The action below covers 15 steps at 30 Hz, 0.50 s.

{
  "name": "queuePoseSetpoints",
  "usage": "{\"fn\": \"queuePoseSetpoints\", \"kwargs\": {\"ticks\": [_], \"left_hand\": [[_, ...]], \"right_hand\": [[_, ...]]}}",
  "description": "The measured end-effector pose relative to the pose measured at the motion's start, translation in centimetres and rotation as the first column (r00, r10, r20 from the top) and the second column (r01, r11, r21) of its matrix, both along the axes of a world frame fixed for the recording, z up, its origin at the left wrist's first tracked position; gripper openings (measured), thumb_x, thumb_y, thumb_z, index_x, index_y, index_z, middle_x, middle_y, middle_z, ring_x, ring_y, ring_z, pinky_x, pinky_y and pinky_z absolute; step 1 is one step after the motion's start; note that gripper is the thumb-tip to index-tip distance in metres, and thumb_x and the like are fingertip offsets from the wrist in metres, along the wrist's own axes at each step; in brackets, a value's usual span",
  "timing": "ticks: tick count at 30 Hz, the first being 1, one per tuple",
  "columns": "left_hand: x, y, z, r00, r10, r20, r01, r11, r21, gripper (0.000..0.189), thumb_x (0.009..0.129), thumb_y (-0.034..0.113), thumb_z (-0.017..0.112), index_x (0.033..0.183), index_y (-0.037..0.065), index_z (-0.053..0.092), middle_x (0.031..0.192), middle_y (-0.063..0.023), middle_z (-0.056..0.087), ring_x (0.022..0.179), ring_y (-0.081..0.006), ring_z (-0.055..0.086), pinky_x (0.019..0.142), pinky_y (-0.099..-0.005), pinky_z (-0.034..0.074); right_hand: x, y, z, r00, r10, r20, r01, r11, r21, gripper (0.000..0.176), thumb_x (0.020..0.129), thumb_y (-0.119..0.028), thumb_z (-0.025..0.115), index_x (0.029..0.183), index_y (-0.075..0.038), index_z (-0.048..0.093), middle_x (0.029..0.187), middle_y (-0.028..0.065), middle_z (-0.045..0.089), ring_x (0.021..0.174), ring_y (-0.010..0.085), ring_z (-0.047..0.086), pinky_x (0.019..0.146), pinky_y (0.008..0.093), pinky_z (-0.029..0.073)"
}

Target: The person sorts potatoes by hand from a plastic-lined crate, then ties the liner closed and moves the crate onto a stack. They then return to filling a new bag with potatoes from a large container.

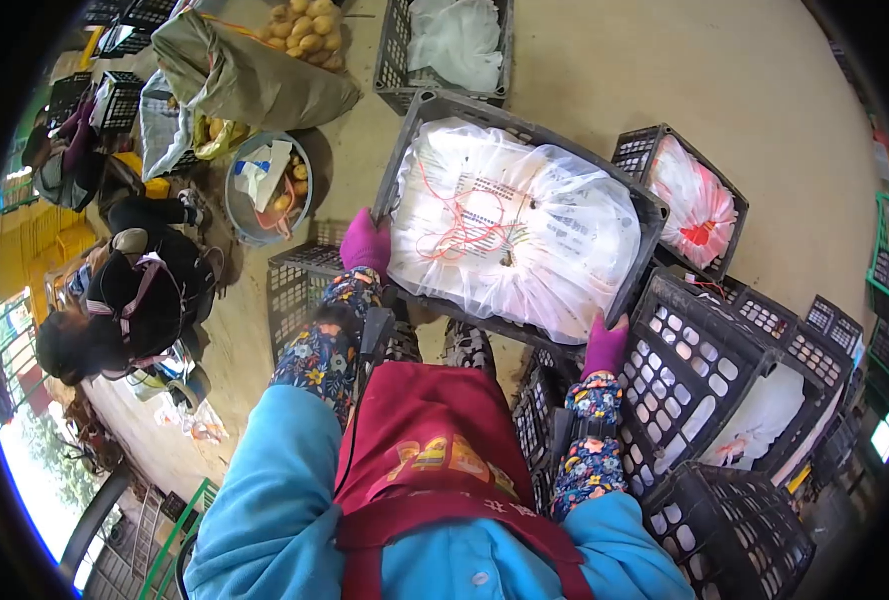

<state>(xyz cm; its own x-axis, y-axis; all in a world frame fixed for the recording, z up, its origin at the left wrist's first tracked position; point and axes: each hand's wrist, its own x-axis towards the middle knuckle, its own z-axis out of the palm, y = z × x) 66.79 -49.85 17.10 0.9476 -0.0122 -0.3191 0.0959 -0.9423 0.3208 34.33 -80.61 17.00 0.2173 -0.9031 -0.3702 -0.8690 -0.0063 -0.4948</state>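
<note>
A black plastic crate point(550, 140) is in front of my body, tilted in the view. Inside it lies a white see-through plastic bag point(590, 235), with loose red string point(455, 225) on top and printed lettering showing through. My left hand point(367, 243), in a purple glove, grips the crate's left side near its lower corner. The purple-gloved right hand point(607, 347) is closed at the near right corner. Both hands' fingertips are partly hidden by the crate's wall.
Black crates point(700, 365) are stacked at the right. Another crate point(730, 200) holds a red-and-white bag. Ahead stands a crate with a clear bag point(455, 45). At left are a grey tub point(235, 205), a sack point(255, 75), potatoes point(310, 30) and a crouching person point(155, 300).
</note>
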Motion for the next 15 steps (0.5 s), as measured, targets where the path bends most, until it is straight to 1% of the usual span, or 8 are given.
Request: {"fn": "queuePoseSetpoints", "kwargs": {"ticks": [1, 3, 6, 7, 10, 11, 13, 15], "left_hand": [[-0.2, 0.1, -0.4, 0.999, 0.006, 0.04, -0.006, 1.0, 0.001, 0.035, 0.087, 0.039, 0.063, 0.104, 0.008, 0.06, 0.098, -0.0195, 0.067, 0.094, -0.0429, 0.062, 0.077, -0.0501, 0.049], [0.1, 0.4, -0.7, 1.0, 0.01, 0.004, -0.01, 1.0, -0.001, 0.036, 0.088, 0.039, 0.063, 0.104, 0.008, 0.059, 0.099, -0.0199, 0.067, 0.095, -0.0427, 0.062, 0.078, -0.0499, 0.049], [0.6, 0.7, -1.3, 0.996, 0.022, -0.088, -0.028, 0.998, -0.065, 0.037, 0.087, 0.04, 0.063, 0.106, 0.008, 0.061, 0.1, -0.0204, 0.067, 0.096, -0.0418, 0.063, 0.08, -0.0494, 0.049], [0.7, 1.0, -1.5, 0.992, 0.024, -0.124, -0.036, 0.995, -0.096, 0.037, 0.087, 0.04, 0.064, 0.106, 0.009, 0.061, 0.1, -0.0205, 0.067, 0.097, -0.0415, 0.063, 0.081, -0.0491, 0.049], [1.3, 1.9, -2.7, 0.997, -0.028, -0.068, 0.019, 0.991, -0.132, 0.037, 0.086, 0.04, 0.065, 0.109, 0.011, 0.064, 0.099, -0.0197, 0.068, 0.095, -0.0407, 0.064, 0.079, -0.0482, 0.05], [1.5, 2.1, -2.7, 0.995, -0.033, -0.09, 0.021, 0.992, -0.127, 0.037, 0.085, 0.04, 0.065, 0.109, 0.012, 0.064, 0.099, -0.0193, 0.068, 0.095, -0.0404, 0.065, 0.079, -0.048, 0.05], [1.6, 1.1, -1.0, 0.988, -0.057, -0.143, 0.037, 0.99, -0.139, 0.036, 0.085, 0.04, 0.066, 0.109, 0.013, 0.066, 0.097, -0.0185, 0.069, 0.094, -0.0399, 0.065, 0.079, -0.0478, 0.05], [1.8, 1.1, -1.1, 0.983, -0.05, -0.177, 0.017, 0.983, -0.181, 0.034, 0.084, 0.038, 0.067, 0.107, 0.013, 0.068, 0.096, -0.0178, 0.07, 0.093, -0.0395, 0.066, 0.078, -0.0471, 0.051]], "right_hand": [[0.3, 0.0, -0.8, 0.992, -0.122, 0.042, 0.117, 0.989, 0.091, 0.077, 0.087, -0.03, 0.07, 0.142, 0.01, 0.035, 0.142, 0.029, 0.044, 0.132, 0.0356, 0.046, 0.11, 0.0381, 0.036], [0.7, -0.2, -1.2, 0.984, -0.167, 0.069, 0.157, 0.979, 0.134, 0.079, 0.089, -0.031, 0.069, 0.143, 0.012, 0.031, 0.145, 0.0274, 0.042, 0.131, 0.0329, 0.047, 0.108, 0.0358, 0.037], [-0.5, -1.8, -3.5, 0.955, -0.165, 0.247, 0.123, 0.977, 0.176, 0.079, 0.089, -0.031, 0.069, 0.143, 0.013, 0.031, 0.143, 0.0254, 0.044, 0.126, 0.0294, 0.05, 0.105, 0.0334, 0.039], [-0.4, -2.1, -4.5, 0.882, -0.295, 0.368, 0.213, 0.945, 0.247, 0.071, 0.09, -0.031, 0.067, 0.138, 0.013, 0.039, 0.135, 0.0227, 0.052, 0.119, 0.0268, 0.054, 0.101, 0.0314, 0.042], [-0.3, -4.1, -5.6, 0.808, -0.494, 0.32, 0.321, 0.826, 0.464, 0.061, 0.09, -0.032, 0.067, 0.129, 0.012, 0.049, 0.125, 0.0195, 0.059, 0.113, 0.0255, 0.057, 0.096, 0.0317, 0.044], [-0.4, -4.9, -5.9, 0.899, -0.373, 0.23, 0.254, 0.871, 0.422, 0.055, 0.091, -0.036, 0.064, 0.122, 0.008, 0.055, 0.116, 0.0226, 0.064, 0.109, 0.0295, 0.061, 0.093, 0.034, 0.046], [-1.4, -6.3, -6.5, 0.998, 0.003, 0.07, -0.026, 0.943, 0.331, 0.051, 0.092, -0.037, 0.06, 0.124, 0.003, 0.056, 0.115, 0.0268, 0.064, 0.108, 0.0333, 0.062, 0.092, 0.0357, 0.048], [-1.9, -7.0, -6.6, 0.898, 0.404, -0.174, -0.384, 0.913, 0.14, 0.049, 0.094, -0.04, 0.054, 0.121, 0.0, 0.059, 0.115, 0.0279, 0.063, 0.108, 0.0381, 0.06, 0.093, 0.0396, 0.047]]}}
